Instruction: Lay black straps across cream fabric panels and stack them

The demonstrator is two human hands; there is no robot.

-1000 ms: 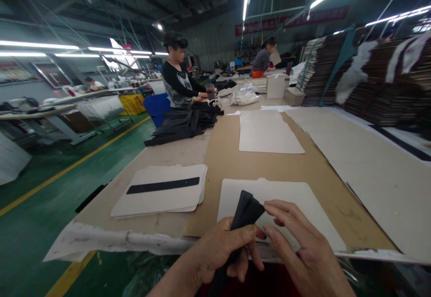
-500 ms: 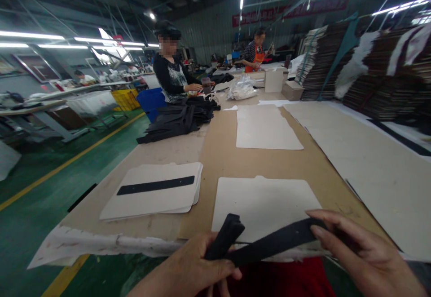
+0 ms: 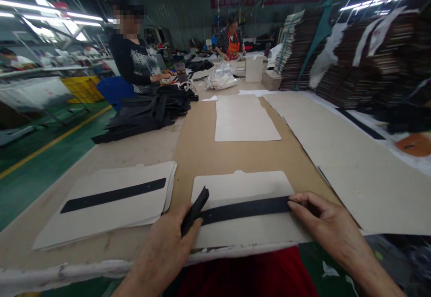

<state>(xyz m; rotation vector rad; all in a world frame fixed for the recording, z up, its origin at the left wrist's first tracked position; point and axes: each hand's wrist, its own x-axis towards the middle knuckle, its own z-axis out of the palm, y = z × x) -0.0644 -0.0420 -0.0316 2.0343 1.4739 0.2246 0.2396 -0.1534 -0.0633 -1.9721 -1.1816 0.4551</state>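
Observation:
A long black strip (image 3: 245,208) lies stretched across a white card sheet (image 3: 245,184) at the table's near edge. My right hand (image 3: 328,227) pinches the strip's right end against the sheet. A small bundle of black strips (image 3: 195,210) is gripped in my left hand (image 3: 166,250), which also presses the strip's left end down. To the left lies a stack of white sheets (image 3: 111,216) with another black strip (image 3: 112,195) across its top.
Brown cardboard (image 3: 215,153) covers the table, with another white sheet (image 3: 245,119) farther back and large grey boards (image 3: 340,153) at right. A pile of black pieces (image 3: 148,110) lies beside a co-worker in black (image 3: 134,61). Another person in orange (image 3: 230,41) works at the far end. Tall stacks (image 3: 363,59) line the right.
My hands pulled one black strip out of the bundle, spread apart and lowered it flat onto the white sheet. The view tilted down and shifted right.

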